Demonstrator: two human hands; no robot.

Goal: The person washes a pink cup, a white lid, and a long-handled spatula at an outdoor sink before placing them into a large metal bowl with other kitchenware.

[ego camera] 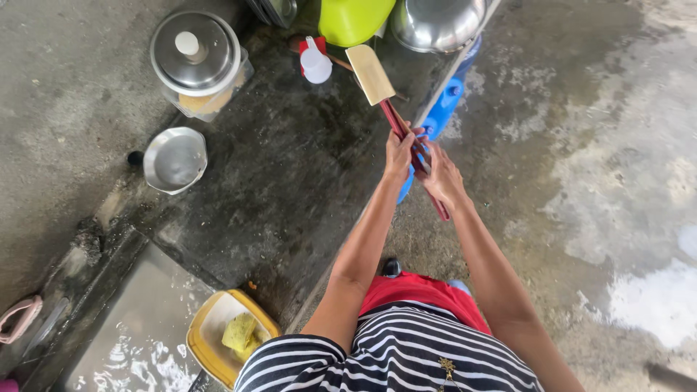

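I hold a spatula [370,73] with a cream blade and a dark red handle out in front of me, over a wet concrete ledge. My left hand [398,154] grips the handle just below the blade. My right hand [440,176] is closed around the lower part of the handle, whose end sticks out below it. The blade points away from me toward the pots at the back.
On the ledge stand a lidded steel pot [194,54], a small steel pan [175,160], a white bottle with a red cap [314,64], a lime green bowl [353,18] and a steel bowl [437,22]. A yellow dish with a sponge [225,337] sits by a water-filled basin [138,341]. A blue container [444,101] is below the ledge.
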